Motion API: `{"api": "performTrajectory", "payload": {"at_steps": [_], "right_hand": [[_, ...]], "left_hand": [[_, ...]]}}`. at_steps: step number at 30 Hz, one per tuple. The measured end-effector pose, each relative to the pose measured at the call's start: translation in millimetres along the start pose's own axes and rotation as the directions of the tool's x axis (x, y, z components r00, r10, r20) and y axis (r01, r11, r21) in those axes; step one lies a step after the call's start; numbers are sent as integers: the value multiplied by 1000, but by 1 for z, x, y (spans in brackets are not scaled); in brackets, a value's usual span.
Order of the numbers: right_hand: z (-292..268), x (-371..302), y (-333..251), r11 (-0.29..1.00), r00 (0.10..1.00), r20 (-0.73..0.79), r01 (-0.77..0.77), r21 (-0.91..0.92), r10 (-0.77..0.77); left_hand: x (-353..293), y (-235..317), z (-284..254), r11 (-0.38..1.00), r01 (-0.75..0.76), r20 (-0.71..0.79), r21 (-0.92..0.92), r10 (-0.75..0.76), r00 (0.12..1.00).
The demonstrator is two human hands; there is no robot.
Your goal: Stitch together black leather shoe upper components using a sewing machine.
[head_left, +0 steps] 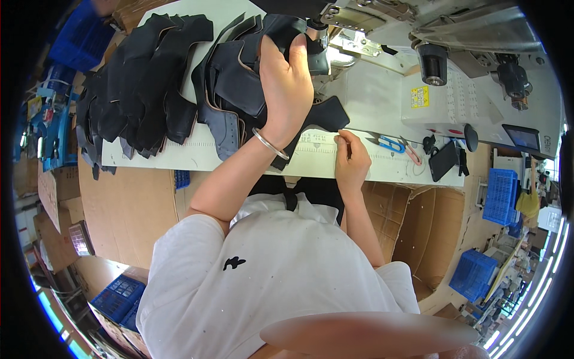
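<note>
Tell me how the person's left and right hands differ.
The left hand lies over dark pieces, near metal machine parts; the right hand is at the front edge of the table. The left wears a silvery bangle at the wrist; the right wears none. Both are gloveless.

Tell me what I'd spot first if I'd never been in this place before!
Probably the big pile of dark, curvy pieces on the left of the white table. Next, the person's left hand, with a shiny bracelet on its wrist, over more dark pieces near the machine at the top. Then the bright blue handles of a cutting tool, just right of the right hand.
</note>
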State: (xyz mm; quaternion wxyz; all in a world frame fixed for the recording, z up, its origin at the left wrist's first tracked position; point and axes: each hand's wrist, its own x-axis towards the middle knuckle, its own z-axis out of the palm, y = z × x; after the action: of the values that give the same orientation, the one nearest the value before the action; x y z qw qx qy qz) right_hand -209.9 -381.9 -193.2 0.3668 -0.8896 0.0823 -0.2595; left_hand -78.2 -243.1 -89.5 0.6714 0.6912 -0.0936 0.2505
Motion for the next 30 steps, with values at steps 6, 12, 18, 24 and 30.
{"api": "performTrajectory", "payload": {"at_steps": [6, 12, 18, 24, 30], "right_hand": [[0, 2, -1, 1000, 1000, -11, -4, 12, 4], [1, 2, -1, 999, 1000, -2, -29, 29, 29], [0, 0, -1, 998, 999, -4, -49, 46, 50], [1, -2, -3, 995, 998, 0, -62, 74, 62], [-6, 6, -15, 999, 998, 30, 48, 22, -48]], "left_hand": [[11, -4, 4, 999, 33, 6, 10, -33, 999], [28, -29, 8, 998, -63, 45, -17, 63, 997], [33, -29, 14, 941, 224, 70, -252, -213, 975], [40, -35, 10, 920, 325, 90, -221, -312, 946], [42, -15, -36, 889, 449, 180, -88, -429, 885]]}}
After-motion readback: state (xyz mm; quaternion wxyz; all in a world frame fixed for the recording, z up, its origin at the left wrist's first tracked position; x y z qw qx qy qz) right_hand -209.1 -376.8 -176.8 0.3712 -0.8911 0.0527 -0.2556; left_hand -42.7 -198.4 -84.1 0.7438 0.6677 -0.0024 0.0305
